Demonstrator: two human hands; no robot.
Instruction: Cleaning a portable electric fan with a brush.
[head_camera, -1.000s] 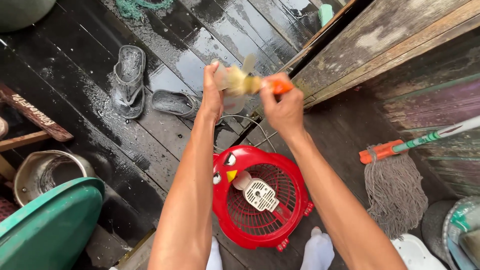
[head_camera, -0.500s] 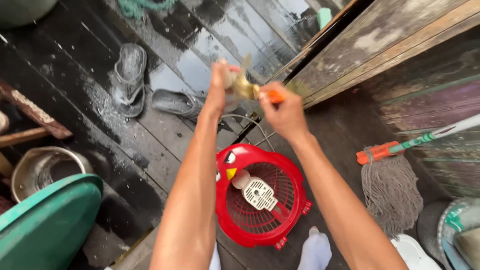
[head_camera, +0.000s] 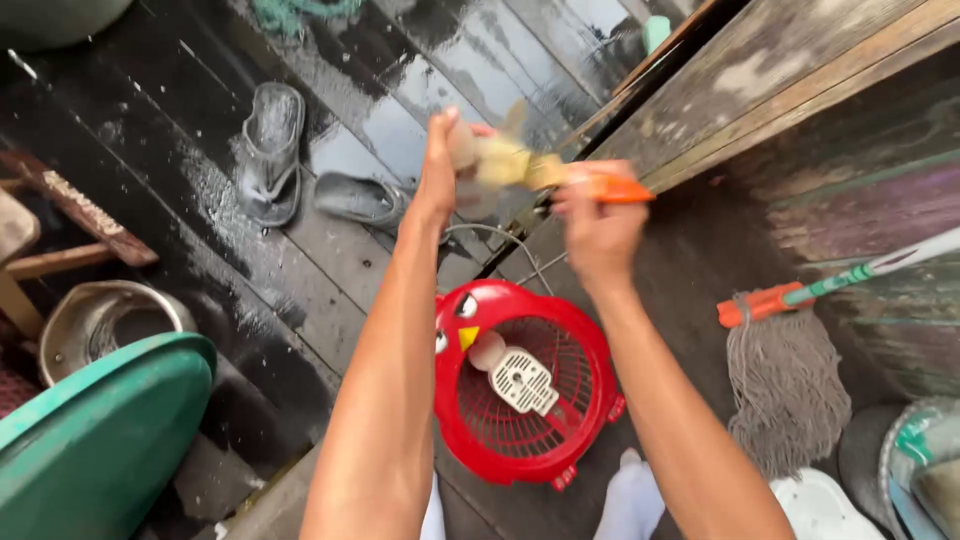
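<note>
Fan blade (head_camera: 480, 165), blurry, is up in front of us, pinched in our left hand (head_camera: 438, 175) while our right hand (head_camera: 598, 225) grips an orange-handled brush (head_camera: 560, 172) on it; scrubbing looks unfinished, red fan housing (head_camera: 525, 385) lies open below.

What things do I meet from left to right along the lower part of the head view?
Green plastic tub → the person's left forearm → red fan housing with a grille → right forearm → grey string mop head.
</note>
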